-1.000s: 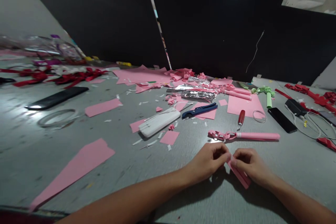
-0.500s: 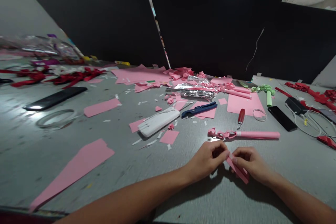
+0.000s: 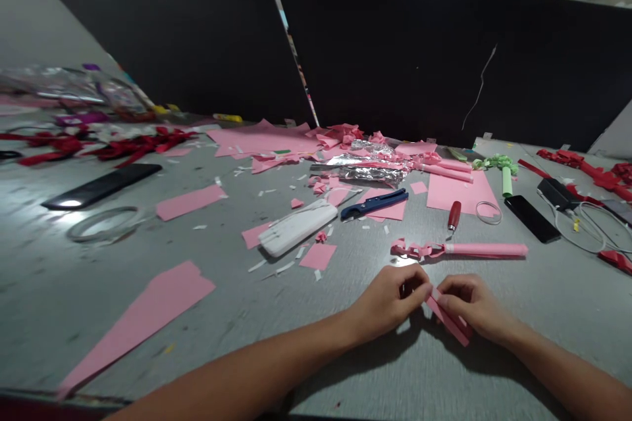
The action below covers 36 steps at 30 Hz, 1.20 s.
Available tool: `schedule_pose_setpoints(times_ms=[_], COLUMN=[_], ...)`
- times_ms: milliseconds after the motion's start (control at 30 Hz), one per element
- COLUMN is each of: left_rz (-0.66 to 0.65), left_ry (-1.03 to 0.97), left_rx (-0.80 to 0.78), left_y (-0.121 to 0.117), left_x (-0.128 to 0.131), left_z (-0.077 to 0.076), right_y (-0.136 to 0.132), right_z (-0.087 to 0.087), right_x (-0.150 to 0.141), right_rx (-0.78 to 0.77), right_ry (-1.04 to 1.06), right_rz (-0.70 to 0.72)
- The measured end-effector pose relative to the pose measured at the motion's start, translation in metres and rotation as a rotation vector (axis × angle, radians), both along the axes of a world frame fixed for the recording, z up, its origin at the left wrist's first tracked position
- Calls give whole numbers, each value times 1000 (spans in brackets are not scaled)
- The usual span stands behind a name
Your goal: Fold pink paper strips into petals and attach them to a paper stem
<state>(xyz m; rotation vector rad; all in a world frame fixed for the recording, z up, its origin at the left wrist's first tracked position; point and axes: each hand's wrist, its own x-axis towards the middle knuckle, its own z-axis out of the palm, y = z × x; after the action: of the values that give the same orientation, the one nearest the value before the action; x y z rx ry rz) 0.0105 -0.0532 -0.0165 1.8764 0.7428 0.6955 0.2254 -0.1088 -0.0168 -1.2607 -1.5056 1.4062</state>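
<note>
Between my two hands is a folded pink paper strip [image 3: 450, 322], slanting down to the right, with a small whitish patch near its upper end. My left hand [image 3: 395, 299] pinches the upper end between thumb and fingertips. Closed on the strip's side just to the right is my right hand [image 3: 474, 306], its thumb on top. Just beyond both hands lies a rolled pink paper tube [image 3: 486, 250] with curled paper strips [image 3: 417, 249] at its left end. A red-handled tool [image 3: 455, 216] rests behind the tube.
Left of the hands are a white case-like object [image 3: 299, 227], a dark blue cutter [image 3: 374, 204] and a large pink paper piece [image 3: 143, 319]. A black phone [image 3: 532, 218] and cables [image 3: 582, 243] lie right. Pink scraps, foil [image 3: 372, 174] and a black wall [image 3: 395, 46] are behind.
My hands keep nearly the same grip on the pink strip. The view has shifted very slightly; nothing else has visibly moved.
</note>
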Motion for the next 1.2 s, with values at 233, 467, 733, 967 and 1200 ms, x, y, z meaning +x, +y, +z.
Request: schedule_pose_setpoints(times_ms=[233,467,733,967,1200], left_rz=[-12,14,20,34,35], left_ry=[17,0,-10,-20,-23], left_rx=[-19,9,18,3,3], left_y=[-1,0,1,3,4], left_x=[0,1,1,-1,0], left_z=[0,1,0,0,0], right_y=[1,2,3,3,0], right_z=[-4,-4,-10,-11,-11], right_x=[0,-1,1,2,1], right_rx=[49,58,66,96,146], right_ry=[-29,-7,-26,6,-30], right_rz=[-12,-7,-12,6,-61])
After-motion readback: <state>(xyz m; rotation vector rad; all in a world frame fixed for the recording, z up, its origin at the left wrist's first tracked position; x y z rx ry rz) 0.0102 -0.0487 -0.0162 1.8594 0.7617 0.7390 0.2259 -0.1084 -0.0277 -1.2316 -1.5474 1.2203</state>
